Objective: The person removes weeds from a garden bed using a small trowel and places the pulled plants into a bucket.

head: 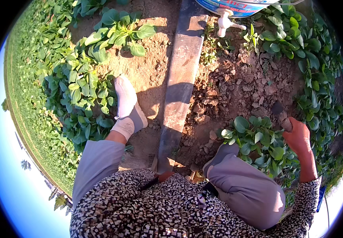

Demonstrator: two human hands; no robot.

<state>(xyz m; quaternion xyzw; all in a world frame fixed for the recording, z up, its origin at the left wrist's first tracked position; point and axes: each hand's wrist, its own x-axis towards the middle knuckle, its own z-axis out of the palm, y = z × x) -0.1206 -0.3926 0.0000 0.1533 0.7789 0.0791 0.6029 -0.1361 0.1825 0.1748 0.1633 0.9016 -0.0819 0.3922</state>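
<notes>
My right hand is closed around the handle of a short hand tool. The tool's dark rounded end points away from me; the rest is hidden in the fist. Just left of this hand grows a leafy green plant, its leaves close to my fingers. Only a small patch of my left hand shows beyond its patterned cuff, by the near end of a long flat dark strip. The fingers there are hidden, so what it holds cannot be told.
A printed bucket with a white plastic tap stands at the far end. Cloddy soil lies right of the strip. Leafy crop rows flank both sides. My left shoe and right shoe straddle the strip.
</notes>
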